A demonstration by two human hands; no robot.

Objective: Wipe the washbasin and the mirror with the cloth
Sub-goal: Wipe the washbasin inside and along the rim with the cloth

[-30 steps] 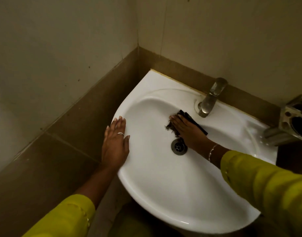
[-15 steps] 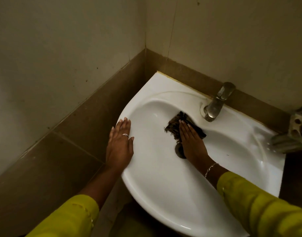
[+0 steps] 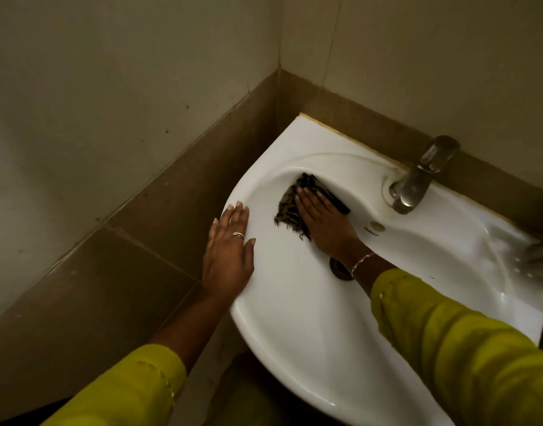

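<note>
Right hand (image 3: 322, 221) flat, fingers spread, pressing the dark cloth (image 3: 295, 204) high on the basin's (image 3: 295, 333) far-left inner wall; up from beside the drain (image 3: 341, 272) half a second ago. Left hand (image 3: 228, 256) open, empty, braced on the rim as before. Bowl wipe spreading outward, probably mid-way; tap (image 3: 417, 179) side untouched, mirror out of view.

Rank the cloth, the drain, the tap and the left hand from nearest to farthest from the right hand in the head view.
1. cloth, pressed under the right hand.
2. drain, beside its wrist.
3. left hand, on the basin's left rim.
4. tap, at the back right.
</note>
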